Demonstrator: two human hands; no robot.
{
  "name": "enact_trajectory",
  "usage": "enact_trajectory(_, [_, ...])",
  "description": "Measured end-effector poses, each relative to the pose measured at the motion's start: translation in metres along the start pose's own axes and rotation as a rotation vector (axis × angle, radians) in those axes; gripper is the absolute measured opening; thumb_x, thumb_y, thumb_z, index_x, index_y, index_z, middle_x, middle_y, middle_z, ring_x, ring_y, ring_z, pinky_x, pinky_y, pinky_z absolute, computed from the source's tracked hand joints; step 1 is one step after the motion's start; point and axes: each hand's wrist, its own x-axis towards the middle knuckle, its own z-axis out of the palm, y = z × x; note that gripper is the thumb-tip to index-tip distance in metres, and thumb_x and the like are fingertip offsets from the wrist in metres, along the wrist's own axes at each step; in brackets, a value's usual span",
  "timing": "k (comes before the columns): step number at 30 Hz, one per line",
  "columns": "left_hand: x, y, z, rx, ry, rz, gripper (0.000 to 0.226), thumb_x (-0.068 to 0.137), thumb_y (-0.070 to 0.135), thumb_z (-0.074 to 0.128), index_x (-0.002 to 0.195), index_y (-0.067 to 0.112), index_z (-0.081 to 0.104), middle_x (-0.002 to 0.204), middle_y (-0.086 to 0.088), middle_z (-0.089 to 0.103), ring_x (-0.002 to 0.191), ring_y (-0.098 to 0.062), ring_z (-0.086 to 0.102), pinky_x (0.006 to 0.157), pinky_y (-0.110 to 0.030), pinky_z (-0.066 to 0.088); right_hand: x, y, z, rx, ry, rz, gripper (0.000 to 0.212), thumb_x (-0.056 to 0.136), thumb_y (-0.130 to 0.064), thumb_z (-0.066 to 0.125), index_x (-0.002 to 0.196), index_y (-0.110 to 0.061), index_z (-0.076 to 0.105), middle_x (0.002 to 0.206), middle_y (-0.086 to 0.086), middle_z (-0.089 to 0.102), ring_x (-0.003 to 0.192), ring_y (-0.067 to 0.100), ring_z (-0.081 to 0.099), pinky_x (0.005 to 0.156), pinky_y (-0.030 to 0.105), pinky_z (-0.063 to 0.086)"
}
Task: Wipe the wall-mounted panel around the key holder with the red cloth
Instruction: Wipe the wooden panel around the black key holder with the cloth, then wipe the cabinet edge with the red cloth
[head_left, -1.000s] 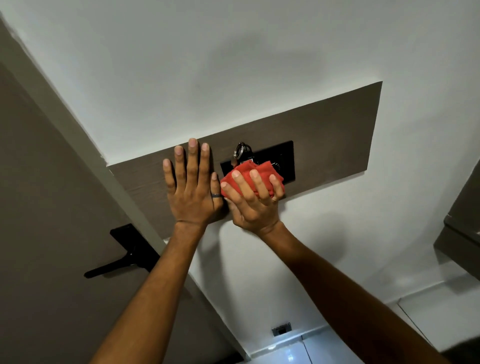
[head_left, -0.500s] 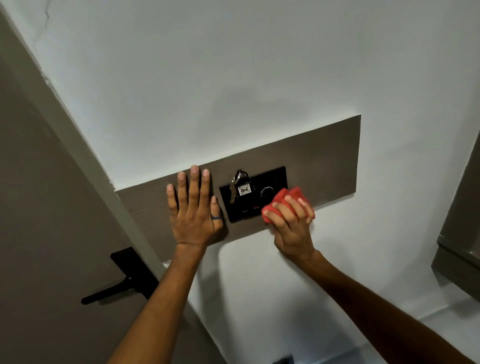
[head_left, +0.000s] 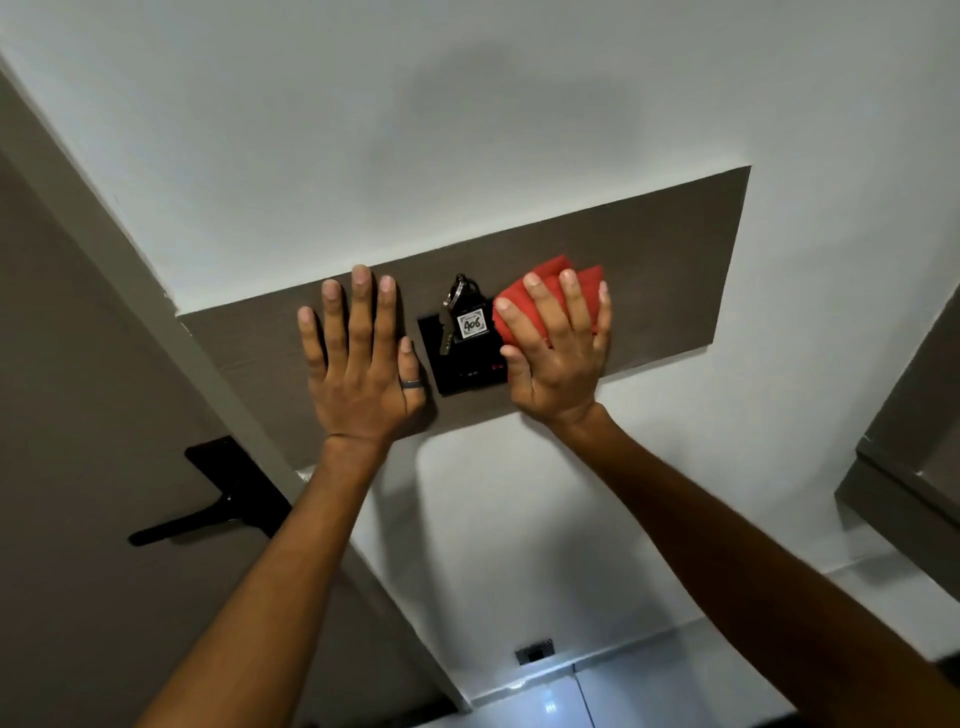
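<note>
- Right hand (head_left: 558, 353) is flat on the cloth (head_left: 545, 296), fingers spread wide over it, palm pressing it to the panel (head_left: 675, 270). No pinch here; the wad is trapped between palm and panel, which is how you get pressure across a whole swipe.
- The cloth sits just right of the key holder (head_left: 462, 358), its left edge touching or overlapping the black plate's right side. Red folds poke out above the fingertips.
- Left hand (head_left: 358, 358) lies open and empty, fingers straight and together, flat on the panel just left of the holder. A ring (head_left: 411, 384) shows on the thumb. My read: it is there to brace the body while the other arm leans into the wall.
- Keys (head_left: 452, 306) hang on the holder with a tag (head_left: 471, 325) reading 406, right between the 2 hands. That explains the wiping beside it, not across: a swipe over the middle could snag or knock the keys.
- Panel's far right stretch is bare and well apart from the cloth; I would guess that strip awaits a pass.
- Door handle (head_left: 208, 504) sits lower left on the door, away from both hands.
</note>
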Motion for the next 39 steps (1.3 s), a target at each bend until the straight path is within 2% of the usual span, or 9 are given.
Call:
enact_trajectory(11, [-0.021, 0.057, -0.034, -0.252, -0.146, -0.266, 0.054, 0.105, 0.020, 0.038, 0.157, 0.003, 0.033, 0.166, -0.018, 0.025, 0.157, -0.035, 0.014, 0.129, -0.051, 0.008, -0.084, 0.046, -0.074, 0.065, -0.417, -0.002, 0.058, 0.096, -0.002, 0.064, 0.148, -0.026, 0.057, 0.154, 0.001, 0.057, 0.144, 0.027, 0.052, 0.106, 0.048, 0.052])
enact_trajectory(15, [-0.063, 0.127, -0.042, -0.412, -0.233, -0.105, 0.051, 0.103, 0.021, 0.042, 0.152, 0.004, 0.039, 0.161, -0.019, 0.031, 0.156, -0.035, 0.019, 0.128, -0.054, 0.015, -0.113, 0.076, -0.128, 0.529, -0.425, 0.914, 0.040, 0.107, -0.025, 0.056, 0.147, -0.020, 0.056, 0.150, -0.001, 0.059, 0.139, 0.015, 0.055, 0.116, 0.041, 0.048])
enact_trajectory(18, [-0.083, 0.197, -0.040, -0.579, -0.414, 0.022, 0.052, 0.102, 0.021, 0.045, 0.151, 0.004, 0.040, 0.161, -0.019, 0.034, 0.155, -0.035, 0.023, 0.127, -0.053, 0.018, -0.114, 0.109, -0.167, 1.087, -0.249, 1.730, 0.037, 0.111, -0.037, 0.044, 0.134, -0.010, 0.055, 0.128, 0.020, 0.063, 0.113, 0.040, 0.064, 0.104, 0.057, 0.054])
enact_trajectory(21, [-0.081, 0.275, -0.030, -0.690, -0.652, 0.067, 0.055, 0.102, 0.023, 0.044, 0.154, 0.005, 0.037, 0.162, -0.018, 0.034, 0.154, -0.035, 0.024, 0.127, -0.053, 0.021, -0.127, 0.165, -0.210, 1.315, -0.104, 2.142, 0.058, 0.110, -0.048, 0.030, 0.135, -0.001, 0.055, 0.128, 0.029, 0.062, 0.108, 0.044, 0.067, 0.089, 0.050, 0.062])
enact_trajectory(24, [-0.073, 0.338, -0.017, -0.758, -0.861, 0.063, 0.055, 0.103, 0.025, 0.044, 0.154, 0.005, 0.040, 0.161, -0.017, 0.036, 0.153, -0.035, 0.026, 0.125, -0.054, 0.025, -0.147, 0.218, -0.252, 1.210, 0.063, 2.356, 0.055, 0.110, -0.044, 0.034, 0.149, -0.012, 0.055, 0.149, 0.021, 0.058, 0.138, 0.044, 0.055, 0.115, 0.057, 0.044])
enact_trajectory(29, [-0.060, 0.450, 0.005, -0.869, -1.049, 0.142, 0.056, 0.105, 0.028, 0.040, 0.155, 0.004, 0.038, 0.161, -0.016, 0.037, 0.154, -0.036, 0.025, 0.123, -0.054, 0.027, -0.164, 0.368, -0.319, 0.773, 0.281, 2.188, 0.058, 0.110, -0.055, 0.031, 0.114, -0.019, 0.076, 0.111, 0.013, 0.077, 0.116, 0.034, 0.067, 0.105, 0.052, 0.053])
enact_trajectory(33, [-0.052, 0.521, 0.030, -0.908, -1.121, 0.157, 0.057, 0.106, 0.031, 0.036, 0.157, 0.006, 0.035, 0.164, -0.014, 0.031, 0.156, -0.033, 0.018, 0.127, -0.049, 0.021, -0.186, 0.487, -0.352, 0.242, -0.413, 1.580, 0.058, 0.101, -0.067, 0.037, 0.126, -0.022, 0.064, 0.112, -0.002, 0.070, 0.100, 0.009, 0.070, 0.085, 0.034, 0.058])
enact_trajectory(37, [-0.061, 0.561, 0.042, -0.889, -1.179, 0.092, 0.057, 0.108, 0.028, 0.043, 0.159, 0.005, 0.030, 0.166, -0.014, 0.026, 0.157, -0.033, 0.014, 0.128, -0.050, 0.019, -0.258, 0.551, -0.364, -0.155, -1.352, 0.813, 0.077, 0.098, -0.062, 0.016, 0.154, -0.020, 0.048, 0.162, 0.008, 0.046, 0.156, 0.028, 0.031, 0.127, 0.053, 0.024])
enact_trajectory(39, [-0.067, 0.574, 0.040, -0.853, -1.219, 0.084, 0.059, 0.109, 0.033, 0.039, 0.160, 0.007, 0.026, 0.169, -0.012, 0.020, 0.158, -0.031, 0.008, 0.129, -0.049, 0.016, -0.280, 0.552, -0.362, -0.240, -1.491, 0.754, 0.071, 0.099, -0.054, 0.017, 0.162, -0.024, 0.033, 0.173, 0.005, 0.022, 0.163, 0.032, 0.010, 0.131, 0.061, 0.005])
